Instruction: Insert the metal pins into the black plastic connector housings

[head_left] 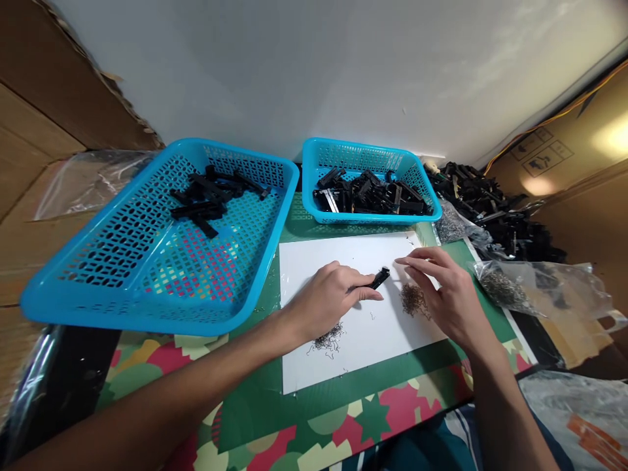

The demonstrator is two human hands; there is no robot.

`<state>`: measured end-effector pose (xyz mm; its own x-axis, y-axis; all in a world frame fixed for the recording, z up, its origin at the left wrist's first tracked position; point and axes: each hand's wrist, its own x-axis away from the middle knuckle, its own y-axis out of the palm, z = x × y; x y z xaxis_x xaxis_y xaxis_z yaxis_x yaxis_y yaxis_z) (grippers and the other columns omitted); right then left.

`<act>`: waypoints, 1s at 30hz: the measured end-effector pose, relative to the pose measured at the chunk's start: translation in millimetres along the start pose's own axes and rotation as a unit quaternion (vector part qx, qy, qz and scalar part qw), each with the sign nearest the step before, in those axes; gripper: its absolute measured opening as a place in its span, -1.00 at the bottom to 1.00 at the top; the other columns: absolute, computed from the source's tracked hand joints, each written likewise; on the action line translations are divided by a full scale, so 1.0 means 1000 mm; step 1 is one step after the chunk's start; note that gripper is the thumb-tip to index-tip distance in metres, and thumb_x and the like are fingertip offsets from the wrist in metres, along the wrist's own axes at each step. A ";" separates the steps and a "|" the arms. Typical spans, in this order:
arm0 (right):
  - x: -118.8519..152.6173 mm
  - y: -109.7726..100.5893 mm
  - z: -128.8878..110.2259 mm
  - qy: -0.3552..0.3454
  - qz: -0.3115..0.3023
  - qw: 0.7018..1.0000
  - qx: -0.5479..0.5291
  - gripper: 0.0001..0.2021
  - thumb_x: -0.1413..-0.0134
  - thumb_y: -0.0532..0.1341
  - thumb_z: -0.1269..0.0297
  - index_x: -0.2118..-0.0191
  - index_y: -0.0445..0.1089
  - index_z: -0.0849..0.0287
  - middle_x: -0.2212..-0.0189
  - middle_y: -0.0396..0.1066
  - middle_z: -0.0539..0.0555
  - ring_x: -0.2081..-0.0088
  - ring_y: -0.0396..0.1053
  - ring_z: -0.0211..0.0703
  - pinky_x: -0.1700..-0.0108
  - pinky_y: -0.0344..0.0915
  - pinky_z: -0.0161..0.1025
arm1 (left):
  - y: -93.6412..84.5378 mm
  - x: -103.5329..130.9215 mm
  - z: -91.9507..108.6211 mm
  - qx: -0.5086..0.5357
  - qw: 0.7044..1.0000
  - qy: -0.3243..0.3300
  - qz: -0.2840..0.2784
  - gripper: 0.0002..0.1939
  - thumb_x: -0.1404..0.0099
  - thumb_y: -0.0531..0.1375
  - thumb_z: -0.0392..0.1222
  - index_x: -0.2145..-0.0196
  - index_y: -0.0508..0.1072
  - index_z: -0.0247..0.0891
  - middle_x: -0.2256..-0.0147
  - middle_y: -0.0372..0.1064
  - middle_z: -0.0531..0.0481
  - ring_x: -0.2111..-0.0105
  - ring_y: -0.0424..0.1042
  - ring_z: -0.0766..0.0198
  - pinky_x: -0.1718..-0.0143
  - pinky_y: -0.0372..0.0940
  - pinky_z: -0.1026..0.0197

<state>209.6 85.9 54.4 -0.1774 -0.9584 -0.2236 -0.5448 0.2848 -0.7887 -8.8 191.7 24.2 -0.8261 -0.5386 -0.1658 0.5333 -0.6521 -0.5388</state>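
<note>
Blue perforated basket (132, 315), far left, holds black plastic pieces (209, 195). Grey bent-wire bits (330, 339) lie heaped on white paper (387, 340) near the left hand (334, 288), whose thumb and fingers close round a slender black plastic bar (381, 277), its end jutting out. Beside a brownish wire heap (412, 299), the right hand (451, 291) has its fingertips nearly together; whether they pinch anything, I cannot tell.

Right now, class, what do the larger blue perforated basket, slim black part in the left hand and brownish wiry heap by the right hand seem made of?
Larger blue perforated basket: probably moulded plastic, glossy; its rim catches light.
Slim black part: likely plastic, perhaps painted metal; dark with slight sheen.
Brownish wiry heap: apparently metal wire; thin, bent strands, finish unclear.
</note>
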 end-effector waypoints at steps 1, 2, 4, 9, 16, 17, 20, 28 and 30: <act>-0.001 0.001 0.000 -0.004 0.023 1.000 -0.017 -0.77 -0.44 0.20 0.21 0.08 0.64 0.03 0.04 0.55 0.13 0.06 0.54 -0.01 0.04 0.45 -0.09 | 0.000 0.000 0.000 0.000 1.000 0.000 -0.001 -0.83 -0.50 0.28 -0.20 0.13 0.72 -0.12 0.22 0.69 0.07 0.26 0.56 0.17 0.12 0.24 0.12; -0.001 0.003 -0.001 0.004 0.049 0.998 -0.043 -0.80 -0.42 0.23 0.21 0.12 0.64 0.03 0.07 0.58 0.12 0.08 0.56 -0.02 0.05 0.48 -0.09 | 0.000 0.000 0.000 0.000 1.000 0.000 -0.001 -0.84 -0.50 0.28 -0.20 0.12 0.72 -0.12 0.22 0.69 0.07 0.25 0.56 0.17 0.12 0.24 0.12; -0.003 0.008 -0.004 0.049 0.085 0.987 -0.123 -0.80 -0.39 0.27 0.17 0.21 0.63 0.07 0.20 0.63 0.09 0.17 0.61 -0.05 0.08 0.55 -0.09 | -0.001 0.000 0.001 0.000 1.000 0.001 0.001 -0.84 -0.49 0.29 -0.20 0.11 0.71 -0.13 0.23 0.69 0.06 0.26 0.56 0.18 0.12 0.24 0.12; -0.005 0.025 -0.013 0.154 0.108 0.940 -0.284 -0.74 -0.33 0.32 0.09 0.30 0.58 0.16 0.38 0.63 0.09 0.36 0.63 -0.09 0.18 0.66 -0.09 | -0.002 -0.001 0.003 0.000 1.000 -0.005 -0.004 -0.84 -0.49 0.29 -0.16 0.08 0.69 -0.17 0.31 0.67 0.06 0.30 0.54 0.20 0.14 0.23 0.12; -0.005 0.038 -0.016 0.164 0.125 0.945 -0.253 -0.77 -0.32 0.31 0.11 0.28 0.51 0.16 0.31 0.65 0.14 0.35 0.62 -0.07 0.20 0.64 -0.07 | -0.001 -0.001 0.001 -0.014 1.000 -0.003 -0.002 -0.80 -0.49 0.28 -0.11 0.12 0.69 -0.21 0.35 0.64 0.02 0.31 0.55 0.17 0.14 0.24 0.11; -0.005 0.038 -0.016 0.159 0.123 0.951 -0.234 -0.77 -0.33 0.30 0.11 0.28 0.51 0.16 0.31 0.65 0.15 0.34 0.63 -0.06 0.20 0.63 -0.07 | 0.000 -0.001 0.001 -0.015 1.000 -0.004 -0.003 -0.81 -0.50 0.28 -0.11 0.12 0.69 -0.21 0.35 0.65 0.02 0.30 0.55 0.17 0.14 0.24 0.11; -0.004 0.038 -0.016 0.133 0.122 0.968 -0.172 -0.78 -0.34 0.29 0.11 0.27 0.49 0.14 0.31 0.66 0.14 0.33 0.64 -0.05 0.22 0.60 -0.11 | 0.000 0.000 -0.001 -0.012 1.000 -0.001 -0.006 -0.83 -0.51 0.26 -0.18 0.13 0.70 -0.17 0.32 0.65 0.02 0.29 0.54 0.17 0.13 0.24 0.11; -0.004 0.044 -0.018 0.082 0.125 0.984 -0.095 -0.84 -0.35 0.24 0.20 0.29 0.41 0.11 0.37 0.65 0.09 0.39 0.61 -0.09 0.29 0.47 -0.20 | -0.004 -0.001 0.000 0.041 0.998 -0.035 0.015 -0.82 -0.49 0.26 -0.23 0.11 0.71 -0.18 0.23 0.67 0.00 0.29 0.50 0.22 0.18 0.24 0.18; -0.005 0.044 -0.017 0.079 0.119 0.983 -0.115 -0.84 -0.36 0.23 0.21 0.29 0.40 0.11 0.37 0.64 0.08 0.37 0.61 -0.10 0.27 0.45 -0.21 | -0.006 -0.001 0.002 0.052 0.998 -0.043 0.015 -0.82 -0.49 0.27 -0.22 0.12 0.71 -0.19 0.27 0.65 -0.01 0.32 0.48 0.24 0.21 0.24 0.20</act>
<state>172.0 103.6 30.3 -0.4369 -0.8550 -0.2795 -0.6402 0.5138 -0.5711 -10.7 195.0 29.4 -0.7934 -0.5991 -0.1075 0.5772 -0.6845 -0.4453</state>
